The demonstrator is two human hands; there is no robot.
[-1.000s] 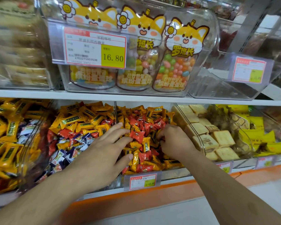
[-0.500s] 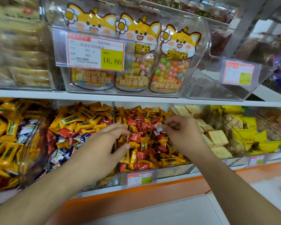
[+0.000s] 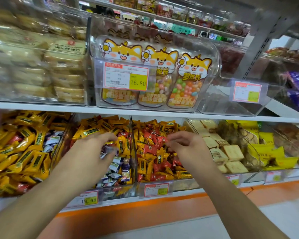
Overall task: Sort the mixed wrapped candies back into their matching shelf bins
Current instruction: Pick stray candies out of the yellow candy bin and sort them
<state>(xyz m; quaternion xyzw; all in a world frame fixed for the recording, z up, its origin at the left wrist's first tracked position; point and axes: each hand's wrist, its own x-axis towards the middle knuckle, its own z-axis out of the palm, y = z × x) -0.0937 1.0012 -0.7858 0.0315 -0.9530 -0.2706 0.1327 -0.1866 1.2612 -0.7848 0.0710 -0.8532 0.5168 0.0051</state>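
Both forearms reach up from the near edge toward the lower shelf. Left hand (image 3: pixel 91 152) hangs over the bin left of the divider (image 3: pixel 134 149), fingers curled down at the tips; motion blur smears them, and whether they pinch a candy I cannot tell. Right hand (image 3: pixel 188 149) hangs over the bin right of the divider, thumb and forefinger drawn together near a red candy (image 3: pixel 160 139) at its fingertips; a pinch looks likely, but blur hides the contact, so cannot tell. Under the left hand, the left bin (image 3: pixel 110 190) holds yellow wrappers at the back and white-and-blue ones toward the front, with red strays among them: clearly mixed. Under the right hand, the right bin (image 3: pixel 185 184) mixes red and yellow candies through its whole heap. Judgement: the hands work either side of the divider so a stray crosses it in one short hop. Room is tight above: the upper shelf edge (image 3: pixel 145 112) overhangs just beyond the fingertips, so lifts should stay low and come toward the body. Price tags (image 3: pixel 156 189) clip the front lips below the wrists. Right of the right hand, a biscuit bin (image 3: pixel 231 152). Beyond and above both hands, a clear box of fox-topped jars (image 3: pixel 188 80).
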